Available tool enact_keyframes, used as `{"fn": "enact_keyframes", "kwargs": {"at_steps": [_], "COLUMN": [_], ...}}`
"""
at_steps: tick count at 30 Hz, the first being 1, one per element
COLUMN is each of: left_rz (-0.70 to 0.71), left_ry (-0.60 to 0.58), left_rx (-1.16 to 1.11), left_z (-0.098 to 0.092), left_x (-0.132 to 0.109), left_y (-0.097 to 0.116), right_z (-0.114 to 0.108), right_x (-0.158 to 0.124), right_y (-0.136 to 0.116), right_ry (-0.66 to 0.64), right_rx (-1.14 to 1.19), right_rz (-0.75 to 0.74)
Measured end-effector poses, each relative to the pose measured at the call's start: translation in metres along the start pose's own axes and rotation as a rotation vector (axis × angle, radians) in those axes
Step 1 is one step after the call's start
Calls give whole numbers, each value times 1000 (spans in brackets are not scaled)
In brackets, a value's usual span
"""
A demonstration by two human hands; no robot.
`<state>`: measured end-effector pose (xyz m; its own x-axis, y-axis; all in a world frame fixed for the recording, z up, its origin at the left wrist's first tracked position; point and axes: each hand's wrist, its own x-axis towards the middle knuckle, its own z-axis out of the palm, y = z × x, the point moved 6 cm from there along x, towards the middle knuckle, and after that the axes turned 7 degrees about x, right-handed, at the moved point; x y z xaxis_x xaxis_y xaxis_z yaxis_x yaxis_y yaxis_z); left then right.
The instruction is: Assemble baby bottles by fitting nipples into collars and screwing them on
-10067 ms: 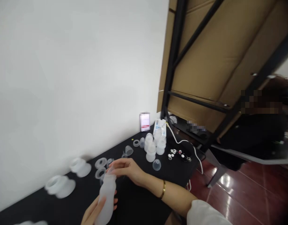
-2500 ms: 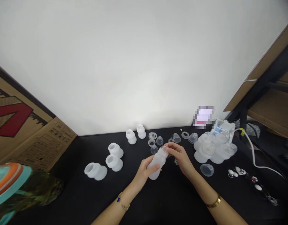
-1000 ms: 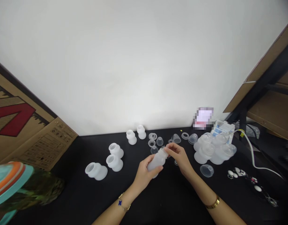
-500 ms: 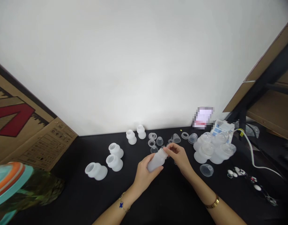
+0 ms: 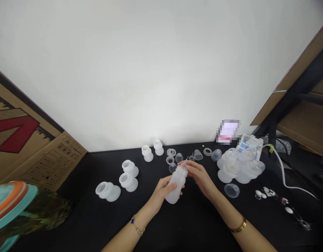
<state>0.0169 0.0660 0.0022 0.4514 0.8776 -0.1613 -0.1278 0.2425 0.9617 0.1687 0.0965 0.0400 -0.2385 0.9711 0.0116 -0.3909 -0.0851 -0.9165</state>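
My left hand [image 5: 163, 193] is wrapped round a frosted white baby bottle [image 5: 174, 187], which leans with its neck up and to the right. A clear pointed nipple [image 5: 185, 163] sits at the mouth of the bottle. The fingers of my right hand [image 5: 199, 174] are closed about the nipple and neck; their exact grip is partly hidden. Just beyond the hands lie clear domed caps [image 5: 179, 158], ring collars [image 5: 171, 152] and another nipple [image 5: 192, 158].
Several open white bottles [image 5: 108, 191] stand to the left. Capped bottles [image 5: 229, 169] cluster at right, near a loose cap [image 5: 232, 190], a phone [image 5: 227, 131], a white cable [image 5: 283, 171] and a beaded strap [image 5: 284, 202]. A large jug [image 5: 32, 206] and carton [image 5: 46, 161] occupy the left side.
The bottle has tipped more upright, its base swinging toward me. My left hand has turned with it, and the nipple now shows at the top beside my right fingers.
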Motion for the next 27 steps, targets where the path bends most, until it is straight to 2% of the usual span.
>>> {"fn": "enact_keyframes", "kwargs": {"at_steps": [5,27], "left_rz": [-21,7], "left_ry": [-43,-24], "left_rx": [-110,39], "left_z": [3,2], "left_x": [-2,0], "left_y": [-3,4], "right_z": [3,-8], "right_x": [-3,1], "right_y": [-4,6], "right_ry": [-50,31], "right_rx": [15,-11], "right_rz": [6,-32]}}
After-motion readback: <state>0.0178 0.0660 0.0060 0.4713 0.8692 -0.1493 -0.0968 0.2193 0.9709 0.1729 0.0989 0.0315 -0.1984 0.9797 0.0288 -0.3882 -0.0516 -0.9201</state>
